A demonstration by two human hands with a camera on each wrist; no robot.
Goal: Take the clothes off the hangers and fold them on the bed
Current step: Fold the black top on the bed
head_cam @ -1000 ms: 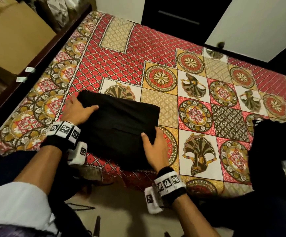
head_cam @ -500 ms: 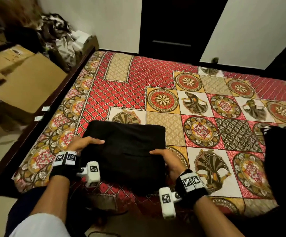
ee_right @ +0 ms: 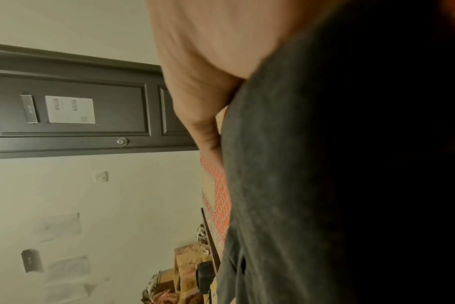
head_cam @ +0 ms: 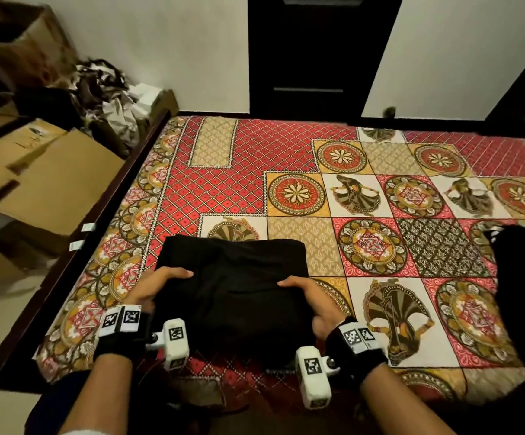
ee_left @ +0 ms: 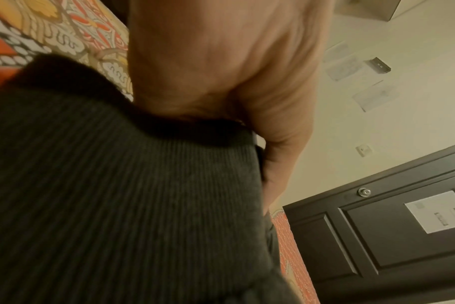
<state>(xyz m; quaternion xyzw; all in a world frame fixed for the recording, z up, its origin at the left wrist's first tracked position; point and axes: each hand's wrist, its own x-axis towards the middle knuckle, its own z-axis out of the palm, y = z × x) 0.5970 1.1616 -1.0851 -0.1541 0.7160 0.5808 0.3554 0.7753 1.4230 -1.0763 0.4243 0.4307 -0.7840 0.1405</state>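
A folded black ribbed garment (head_cam: 239, 290) lies near the front edge of the bed (head_cam: 254, 171), which has a red and gold patterned cover. My left hand (head_cam: 157, 285) grips its left side, thumb on top and fingers underneath. My right hand (head_cam: 305, 296) grips its right side the same way. In the left wrist view the ribbed black cloth (ee_left: 117, 195) fills the lower left below my palm (ee_left: 221, 61). The right wrist view has the dark cloth (ee_right: 312, 185) beside my palm (ee_right: 208, 51). No hanger is in view.
More black clothing (head_cam: 524, 293) lies at the bed's right edge. Cardboard boxes (head_cam: 51, 183) and a heap of crumpled clothes (head_cam: 110, 92) stand on the floor to the left of the bed. A dark door (head_cam: 314, 54) is behind the bed's far edge.
Both hands have shifted from lying on the garment to gripping its two sides with thumbs on top. The head view has tilted up, showing more of the wall and door.
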